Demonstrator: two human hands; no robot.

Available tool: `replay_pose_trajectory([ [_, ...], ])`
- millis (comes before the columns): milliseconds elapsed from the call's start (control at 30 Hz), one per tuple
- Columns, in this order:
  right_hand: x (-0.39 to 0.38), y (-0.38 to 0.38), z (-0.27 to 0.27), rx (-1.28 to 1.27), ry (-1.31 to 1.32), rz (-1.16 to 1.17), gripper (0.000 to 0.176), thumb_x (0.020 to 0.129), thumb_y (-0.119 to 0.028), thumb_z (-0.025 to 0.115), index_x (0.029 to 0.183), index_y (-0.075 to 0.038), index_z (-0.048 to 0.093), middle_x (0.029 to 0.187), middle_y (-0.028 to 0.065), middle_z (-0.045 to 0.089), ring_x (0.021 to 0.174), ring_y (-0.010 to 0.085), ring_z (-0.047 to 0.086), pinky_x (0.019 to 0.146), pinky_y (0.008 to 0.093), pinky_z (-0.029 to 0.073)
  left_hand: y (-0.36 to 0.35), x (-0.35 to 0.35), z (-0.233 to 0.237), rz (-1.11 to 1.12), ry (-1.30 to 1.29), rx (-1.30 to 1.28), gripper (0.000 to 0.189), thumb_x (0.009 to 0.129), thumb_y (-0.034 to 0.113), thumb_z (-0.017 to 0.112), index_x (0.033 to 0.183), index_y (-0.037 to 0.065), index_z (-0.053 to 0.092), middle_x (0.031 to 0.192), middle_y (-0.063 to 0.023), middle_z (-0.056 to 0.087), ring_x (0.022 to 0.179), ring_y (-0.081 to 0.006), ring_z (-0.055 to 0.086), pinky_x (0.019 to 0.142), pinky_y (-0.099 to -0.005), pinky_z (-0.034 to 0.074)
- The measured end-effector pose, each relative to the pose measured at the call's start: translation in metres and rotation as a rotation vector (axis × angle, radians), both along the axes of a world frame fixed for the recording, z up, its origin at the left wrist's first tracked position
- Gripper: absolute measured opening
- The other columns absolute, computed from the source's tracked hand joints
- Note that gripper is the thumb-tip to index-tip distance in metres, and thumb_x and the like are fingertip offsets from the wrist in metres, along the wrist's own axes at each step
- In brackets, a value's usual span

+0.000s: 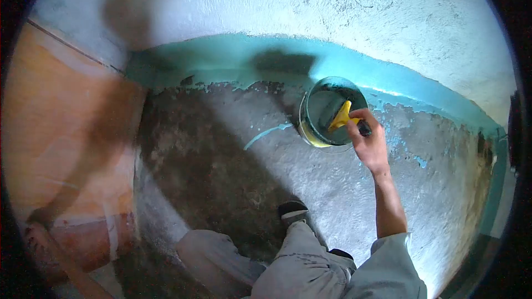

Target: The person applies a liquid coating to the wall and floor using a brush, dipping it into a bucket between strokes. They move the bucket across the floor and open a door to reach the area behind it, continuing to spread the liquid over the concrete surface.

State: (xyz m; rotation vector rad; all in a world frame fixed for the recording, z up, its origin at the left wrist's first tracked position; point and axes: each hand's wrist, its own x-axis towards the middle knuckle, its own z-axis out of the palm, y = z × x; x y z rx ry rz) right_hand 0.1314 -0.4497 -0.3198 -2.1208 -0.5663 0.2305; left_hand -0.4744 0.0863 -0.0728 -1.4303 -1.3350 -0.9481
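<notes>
My right hand [368, 139] grips a yellow paintbrush [342, 116] with a dark handle end. The brush is tilted over the mouth of a round bucket [302, 116], its lower end inside. Dark-looking paint [324, 105] is in the bucket, and its outside shows yellow low down. At the far left, my left hand [37, 236] rests against the lower reddish part of the orange wall, its fingers apart and dimly lit.
A wet-looking teal band [221, 58] runs along the base of the white wall [332, 5]. Teal drips [266, 134] mark the rough grey floor [244, 177]. The orange wall [72, 133] stands at left. My shoe [292, 209] is below the bucket.
</notes>
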Motion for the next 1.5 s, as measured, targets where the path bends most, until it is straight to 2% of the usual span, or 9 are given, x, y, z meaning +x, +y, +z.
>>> replay_pose_trajectory([
  [133, 0.011, 0.014, -0.019, -0.087, -0.058, 0.007, 0.017, 0.088, -0.013, 0.063, 0.098, 0.000, 0.062, 0.085, 0.0233, 0.067, 0.087, 0.0326, 0.071, 0.071, 0.0400, 0.054, 0.000, 0.023, 0.007, -0.175, -0.080, -0.031, 0.082, 0.096, 0.064, 0.028, 0.152, 0.005, 0.020, 0.156, -0.0243, 0.018, 0.141, -0.0443, 0.022, 0.110, -0.0608, 0.022],
  [300, 0.003, 0.001, 0.006, 0.097, 0.133, -0.123, 0.019, 0.092, -0.016, 0.060, 0.103, -0.001, 0.064, 0.074, 0.0054, 0.062, 0.066, 0.0099, 0.058, 0.061, 0.0265, 0.048, -0.013, 0.055, 0.010, -0.499, -0.209, -0.087, 0.081, 0.097, 0.064, 0.026, 0.152, 0.005, 0.019, 0.157, -0.0236, 0.017, 0.142, -0.0436, 0.021, 0.111, -0.0610, 0.021],
  [500, -0.025, -0.036, 0.036, 0.458, 0.318, -0.297, 0.029, 0.094, -0.023, 0.054, 0.111, 0.000, 0.059, 0.076, 0.0083, 0.062, 0.061, 0.0120, 0.055, 0.055, 0.0268, 0.044, -0.026, 0.087, 0.013, -0.938, -0.418, -0.129, 0.081, 0.097, 0.064, 0.025, 0.153, 0.005, 0.018, 0.158, -0.0227, 0.016, 0.143, -0.0428, 0.019, 0.111, -0.0612, 0.019],
  [900, -0.082, -0.026, -0.018, 1.149, 0.673, -0.425, 0.042, 0.098, -0.032, 0.049, 0.124, -0.001, 0.057, 0.101, 0.0115, 0.064, 0.086, 0.0164, 0.059, 0.077, 0.0273, 0.049, -0.021, 0.047, 0.041, -1.520, -0.724, -0.186, 0.080, 0.099, 0.063, 0.021, 0.154, 0.005, 0.015, 0.160, -0.0209, 0.014, 0.146, -0.0411, 0.017, 0.113, -0.0617, 0.016],
  [1033, -0.106, 0.017, -0.003, 1.112, 0.599, -0.410, 0.046, 0.098, -0.034, 0.049, 0.130, -0.001, 0.052, 0.105, 0.0123, 0.063, 0.084, 0.0171, 0.058, 0.074, 0.0277, 0.047, 0.037, 0.028, 0.044, 0.331, -0.071, 0.099, 0.079, 0.099, 0.062, 0.021, 0.154, 0.005, 0.018, 0.160, -0.0217, 0.012, 0.147, -0.0393, 0.013, 0.115, -0.0592, 0.012],
  [1133, -0.117, 0.058, -0.017, 0.991, 0.499, -0.215, 0.057, 0.093, -0.040, 0.054, 0.135, -0.002, 0.045, 0.104, 0.0138, 0.062, 0.081, 0.0184, 0.059, 0.070, 0.0298, 0.048, 0.062, -0.020, 0.052, 0.680, 0.267, 0.094, 0.071, 0.103, 0.054, 0.020, 0.154, 0.004, 0.019, 0.161, -0.0211, 0.009, 0.148, -0.0382, 0.009, 0.117, -0.0553, 0.007],
  [1267, -0.138, 0.158, -0.059, 1.008, 0.652, -0.041, 0.058, 0.091, -0.035, 0.062, 0.134, 0.000, 0.044, 0.103, 0.0155, 0.063, 0.083, 0.0213, 0.066, 0.073, 0.0333, 0.054, 0.048, 0.073, 0.050, 0.844, -0.119, 0.093, 0.059, 0.106, 0.037, 0.025, 0.152, 0.000, 0.021, 0.152, -0.0259, 0.032, 0.140, -0.0416, 0.031, 0.112, -0.0570, 0.024],
  [1367, -0.159, 0.253, -0.109, 0.900, 0.749, 0.147, 0.041, 0.096, -0.017, 0.057, 0.134, -0.005, 0.048, 0.111, 0.0104, 0.062, 0.093, 0.0186, 0.065, 0.082, 0.0302, 0.051, 0.052, -0.023, 0.049, 0.674, 0.470, 0.324, 0.055, 0.105, 0.031, 0.031, 0.149, -0.001, 0.026, 0.140, -0.0270, 0.048, 0.131, -0.0427, 0.044, 0.106, -0.0577, 0.033],
  [1500, -0.199, 0.390, -0.193, 0.892, 0.823, 0.214, 0.039, 0.097, -0.015, 0.057, 0.134, -0.005, 0.050, 0.111, 0.0116, 0.064, 0.097, 0.0196, 0.066, 0.087, 0.0321, 0.053, 0.037, -0.031, 0.052, 0.524, 0.539, 0.195, 0.054, 0.105, 0.031, 0.032, 0.149, -0.001, 0.027, 0.140, -0.0263, 0.049, 0.131, -0.0423, 0.045, 0.106, -0.0574, 0.033],
])
